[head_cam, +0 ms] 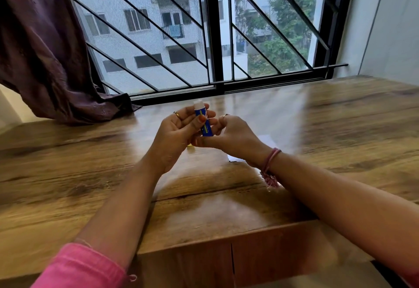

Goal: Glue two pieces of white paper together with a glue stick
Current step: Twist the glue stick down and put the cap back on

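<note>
Fingers first: the left hand [179, 129] wraps thumb and fingers round the blue barrel of the glue stick [203, 121], upright at centre frame with its white glue tip exposed. The right hand [229, 135] pinches the base, likely twisting it. It looks light, rigid and slick plastic, so grip the barrel and spare the soft tip. White paper [266, 140] peeks out behind the right wrist, on the wooden table [340, 129].

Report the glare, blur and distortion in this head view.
Head view: window daylight throws pale glare across the wooden table, washing out the white paper behind the right hand; motion blur smears the table grain at the edges; the glue stick, gripped by the left hand, stays fairly sharp; wide-angle distortion splays the forearms.
</note>
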{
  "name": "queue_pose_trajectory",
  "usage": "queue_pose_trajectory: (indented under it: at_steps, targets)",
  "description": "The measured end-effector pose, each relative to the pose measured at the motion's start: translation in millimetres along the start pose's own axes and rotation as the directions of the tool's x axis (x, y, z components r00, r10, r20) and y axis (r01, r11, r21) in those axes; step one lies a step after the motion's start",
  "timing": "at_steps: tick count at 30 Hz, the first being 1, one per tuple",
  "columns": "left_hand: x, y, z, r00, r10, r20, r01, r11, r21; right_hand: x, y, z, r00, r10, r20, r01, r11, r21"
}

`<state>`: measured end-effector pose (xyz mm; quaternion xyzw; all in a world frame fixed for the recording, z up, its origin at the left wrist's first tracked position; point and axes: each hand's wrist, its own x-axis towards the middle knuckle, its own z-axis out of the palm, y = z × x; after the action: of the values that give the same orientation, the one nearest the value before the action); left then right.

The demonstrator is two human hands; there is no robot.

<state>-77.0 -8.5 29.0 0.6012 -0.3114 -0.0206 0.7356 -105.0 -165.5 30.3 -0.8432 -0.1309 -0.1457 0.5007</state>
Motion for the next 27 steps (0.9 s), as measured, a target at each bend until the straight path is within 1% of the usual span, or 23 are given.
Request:
queue_pose_trajectory:
  at_steps: [2, 6, 7, 8, 9, 11, 12, 13, 14, 16, 20, 24, 27]
  targets:
    - [0.0, 0.2, 0.5, 0.999, -0.033, 0.016, 0.033, 0.999, -0.014, -0.1, 0.2, -0.1, 1.000, 0.010, 0.010, -0.010, 1.000, 0.008]
    - [-0.9, 0.7, 2.1, 0.998, -0.052, 0.022, 0.051, 0.998, 0.022, 2.3, 1.1, -3.8, 0.998, 0.033, -0.045, -0.035, 0.998, -0.043]
    - [-1.1, 0.6, 2.0, 0.999, -0.048, 0.015, 0.047, 0.998, 0.037, 2.9, 0.4, -5.8, 0.999, 0.034, -0.021, -0.034, 0.999, -0.042]
    - [-1.1, 0.4, 1.5, 0.999, -0.046, 0.010, 0.045, 0.998, 0.048, 3.1, -0.5, -8.2, 0.999, 0.034, 0.039, -0.033, 0.999, -0.025]
    - [-1.0, 0.3, 0.7, 0.999, -0.046, 0.009, 0.045, 0.998, 0.049, 3.2, -1.6, -11.2, 0.990, 0.040, 0.134, -0.041, 0.999, 0.001]
    - [-1.1, 0.9, -1.6, 0.999, -0.045, 0.024, 0.044, 0.998, 0.034, 2.1, -4.9, -18.5, 0.941, 0.076, 0.330, -0.086, 0.996, 0.017]
    - [-1.1, 1.3, -2.8, 0.999, -0.042, 0.033, 0.041, 0.999, 0.030, 2.3, -5.7, -22.0, 0.917, 0.090, 0.389, -0.106, 0.994, 0.019]
    - [-1.2, 1.7, -3.4, 0.999, -0.037, 0.040, 0.035, 0.999, 0.034, 3.3, -5.3, -24.9, 0.906, 0.097, 0.412, -0.119, 0.993, 0.028]
    - [-1.2, 1.7, -3.6, 0.999, -0.030, 0.045, 0.028, 0.999, 0.045, 4.3, -4.3, -26.8, 0.909, 0.099, 0.405, -0.125, 0.991, 0.038]
    - [-1.0, 0.4, -2.6, 0.999, -0.011, 0.034, 0.008, 0.996, 0.090, 5.5, -1.4, -26.2, 0.936, 0.105, 0.336, -0.129, 0.990, 0.051]
    - [0.5, -1.6, 0.2, 0.997, 0.049, -0.062, -0.036, 0.981, 0.193, 7.8, 4.4, -13.7, 0.987, 0.044, 0.156, -0.063, 0.991, 0.119]
    - [2.2, -3.4, 1.5, 0.989, 0.086, -0.123, -0.059, 0.977, 0.205, 10.7, 7.6, -6.1, 1.000, -0.001, -0.015, 0.001, 1.000, 0.018]
    - [3.6, -5.6, -0.9, 0.991, 0.059, -0.120, -0.036, 0.982, 0.183, 12.3, 9.8, -2.7, 0.998, -0.044, -0.045, 0.042, 0.997, -0.059]
